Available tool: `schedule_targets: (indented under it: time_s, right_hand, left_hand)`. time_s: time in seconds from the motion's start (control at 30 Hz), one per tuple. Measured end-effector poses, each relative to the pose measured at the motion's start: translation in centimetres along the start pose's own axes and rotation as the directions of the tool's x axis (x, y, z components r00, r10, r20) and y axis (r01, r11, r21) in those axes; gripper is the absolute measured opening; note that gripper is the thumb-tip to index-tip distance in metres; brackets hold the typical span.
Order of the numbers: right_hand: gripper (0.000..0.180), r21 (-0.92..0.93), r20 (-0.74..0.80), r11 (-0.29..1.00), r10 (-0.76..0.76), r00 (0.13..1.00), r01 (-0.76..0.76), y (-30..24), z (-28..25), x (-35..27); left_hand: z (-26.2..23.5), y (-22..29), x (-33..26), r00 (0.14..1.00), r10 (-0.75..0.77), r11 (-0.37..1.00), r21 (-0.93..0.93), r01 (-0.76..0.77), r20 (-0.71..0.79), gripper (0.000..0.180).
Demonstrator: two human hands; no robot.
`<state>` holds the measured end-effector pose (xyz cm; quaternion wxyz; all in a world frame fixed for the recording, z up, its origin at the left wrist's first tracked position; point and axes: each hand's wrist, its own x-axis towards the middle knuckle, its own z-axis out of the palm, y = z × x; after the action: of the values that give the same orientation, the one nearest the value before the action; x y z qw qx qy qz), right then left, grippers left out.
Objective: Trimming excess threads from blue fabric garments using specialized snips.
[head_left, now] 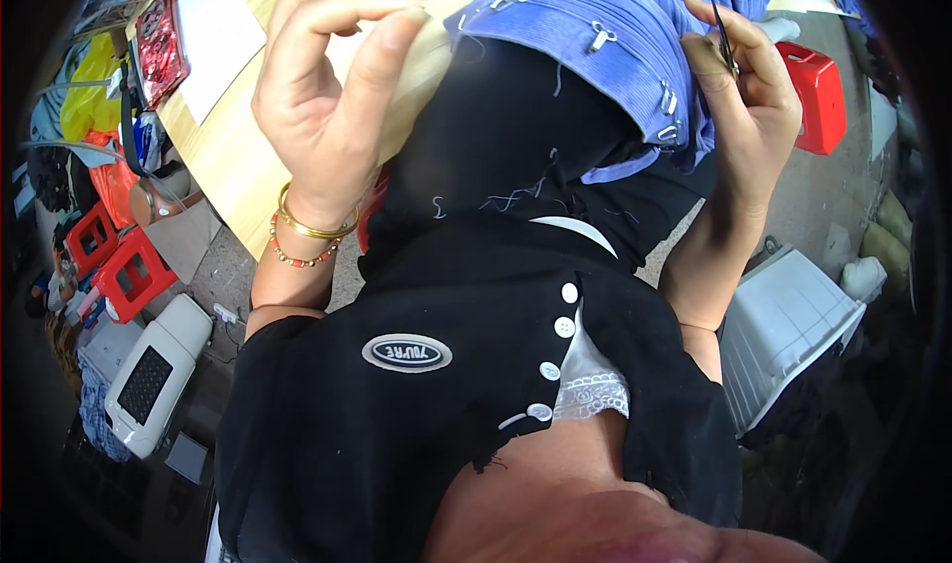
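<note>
Loose threads (514, 198) lie on the black lap (471, 132), below and between the hands. The left hand (322, 97) is raised, its thumb and fingertips brought almost together; I cannot tell whether a fine thread or needle is pinched there. The right hand (751, 97) is curled around a slim dark tool (725, 40), perhaps snips, between thumb and fingers.

The blue garment (620, 87) is between the hands, closer to the right, draped over the lap and onto the bench (233, 157); small metal hooks (602, 38) dot its band. The tool's tip points up beside the cloth — a careless turn of the right wrist could nick the fabric. The hooks could catch a thread and pucker the band if it were pulled hard. With so much cloth hanging over the lap, its weight could also drag it off.

Beyond the left hand, paper (220, 43) and a red pouch (164, 53) rest on the bench. Farther right of the right hand is a red stool (818, 102).
</note>
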<state>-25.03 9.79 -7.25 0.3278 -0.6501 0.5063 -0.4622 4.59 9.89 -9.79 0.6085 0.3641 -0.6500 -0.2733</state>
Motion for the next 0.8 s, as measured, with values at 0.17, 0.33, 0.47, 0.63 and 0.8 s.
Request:
schedule_targets:
  time_s: [0.17,0.33,0.47,0.63,0.8]
  right_hand:
    - [0.030,0.001,0.031,0.995,-0.103,0.994,0.103,-1.2,0.6,-0.1]
    - [0.041,-0.058,0.019,0.994,-0.090,0.996,0.091,-3.4,1.0,-0.2]
    - [0.035,-0.245,0.126,0.955,-0.139,0.982,0.167,-5.7,0.6,0.7]
    - [0.032,-0.212,0.233,0.941,-0.212,0.949,0.263,-5.4,0.2,1.6]
    - [0.034,-0.153,0.297,0.959,-0.187,0.936,0.240,-5.7,0.2,1.8]
  left_hand:
    - [2.7,3.5,1.8,0.941,0.111,0.974,0.152,-0.166,0.318,0.051]
    - [3.6,4.3,1.6,0.964,0.035,0.946,0.303,-0.117,0.262,0.032]
    - [3.3,3.9,1.3,0.971,-0.007,0.970,0.238,-0.051,0.238,0.025]
    - [2.9,3.6,1.4,0.966,-0.076,0.992,0.113,0.049,0.245,0.015]
    - [2.8,2.9,1.8,0.960,-0.086,0.996,0.040,0.078,0.267,0.009]
